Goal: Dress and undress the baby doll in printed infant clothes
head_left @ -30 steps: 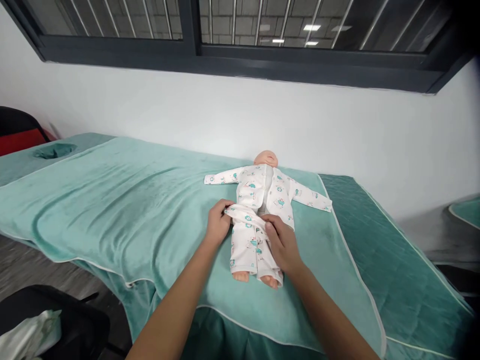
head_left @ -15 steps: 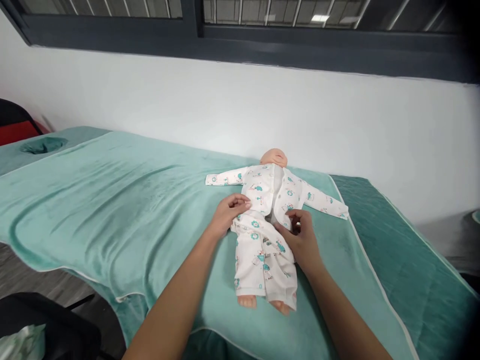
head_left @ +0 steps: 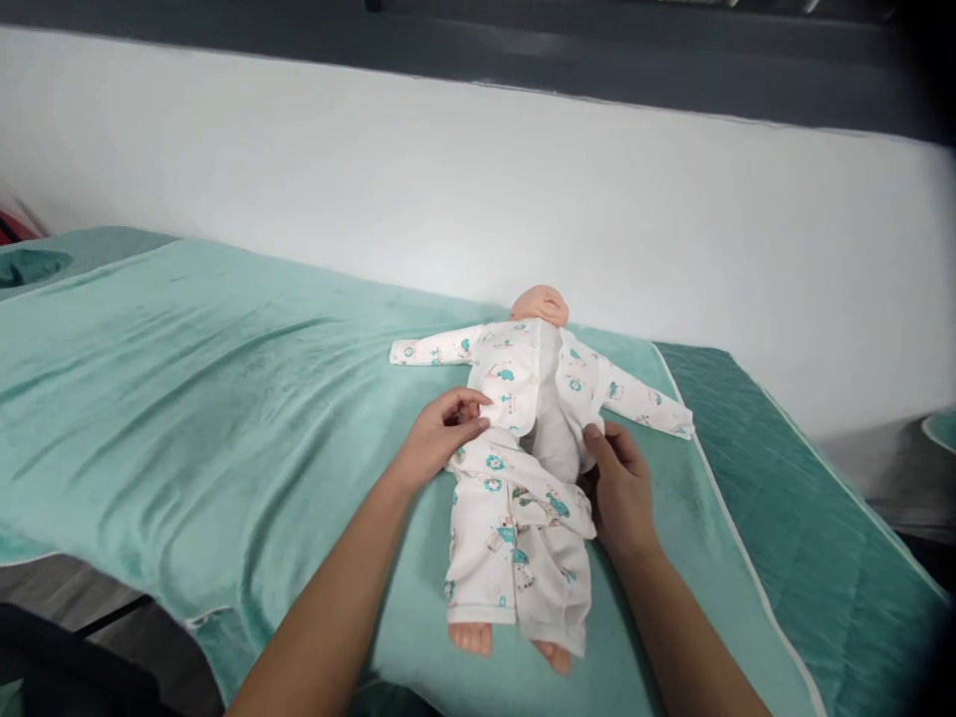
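Note:
A baby doll (head_left: 539, 304) lies on its back in a white printed shirt (head_left: 504, 363) and matching pants (head_left: 482, 538). Its arms stretch out sideways, and its feet show below the cuffs. The shirt front is parted, baring a plain white layer (head_left: 557, 428) beneath. My left hand (head_left: 444, 433) pinches the shirt's lower edge on the left side. On the other side, my right hand (head_left: 619, 478) has the lower corner of the right front panel between thumb and fingers, folded outward. Some fingers of my right hand are hidden behind the cloth.
A light green blanket (head_left: 224, 378) covers the bed, with a darker green quilted cover (head_left: 807, 518) at the right. A white wall (head_left: 373, 179) rises behind the bed below a dark window frame (head_left: 478, 50). A black chair (head_left: 67, 657) stands at the lower left.
My right hand has moved outward with the shirt's right panel, widening the front opening. My left hand stays at the shirt's left edge. The view has tilted down and moved closer.

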`<state>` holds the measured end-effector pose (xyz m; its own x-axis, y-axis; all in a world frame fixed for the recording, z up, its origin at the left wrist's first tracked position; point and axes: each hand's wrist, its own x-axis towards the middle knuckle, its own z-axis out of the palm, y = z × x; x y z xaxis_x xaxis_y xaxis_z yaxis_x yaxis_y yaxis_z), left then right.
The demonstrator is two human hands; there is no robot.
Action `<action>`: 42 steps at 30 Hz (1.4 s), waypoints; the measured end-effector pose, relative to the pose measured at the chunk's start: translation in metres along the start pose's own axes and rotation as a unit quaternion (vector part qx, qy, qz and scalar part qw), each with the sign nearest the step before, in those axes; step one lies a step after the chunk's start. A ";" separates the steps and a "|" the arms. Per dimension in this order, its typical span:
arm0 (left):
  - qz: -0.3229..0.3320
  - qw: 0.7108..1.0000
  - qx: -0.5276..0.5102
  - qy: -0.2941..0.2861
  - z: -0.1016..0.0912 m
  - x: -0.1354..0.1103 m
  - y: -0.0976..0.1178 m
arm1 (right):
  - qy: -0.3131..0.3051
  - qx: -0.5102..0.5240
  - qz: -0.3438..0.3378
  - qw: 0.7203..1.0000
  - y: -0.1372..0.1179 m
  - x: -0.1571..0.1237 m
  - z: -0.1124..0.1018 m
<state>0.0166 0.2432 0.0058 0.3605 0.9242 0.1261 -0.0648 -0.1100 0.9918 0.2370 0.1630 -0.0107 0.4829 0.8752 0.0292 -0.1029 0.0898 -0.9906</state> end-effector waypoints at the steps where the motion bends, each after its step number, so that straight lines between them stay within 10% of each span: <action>1: -0.005 1.000 -0.015 0.017 0.000 0.000 -0.001 | 0.015 0.050 0.024 0.998 0.001 0.002 -0.002; 6: -0.021 0.996 -0.052 0.070 0.003 0.003 -0.002 | 0.065 0.192 0.038 0.978 0.001 0.012 -0.005; 19: -0.011 0.998 -0.041 0.044 0.005 0.000 -0.002 | 0.000 0.142 0.023 0.990 0.002 0.005 0.002; 28: 0.012 0.914 -0.297 0.276 -0.008 0.016 -0.014 | 0.007 0.154 0.033 0.987 0.002 0.007 0.001; 42: -0.031 0.939 -0.183 0.289 -0.004 0.031 -0.020 | 0.040 0.205 0.005 0.978 0.009 0.014 -0.001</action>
<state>0.0255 0.2749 -0.0098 -0.1849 0.9804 -0.0685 -0.4148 -0.0147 0.9098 0.2440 0.1750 -0.0192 0.5443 0.8389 -0.0067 -0.4397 0.2785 -0.8539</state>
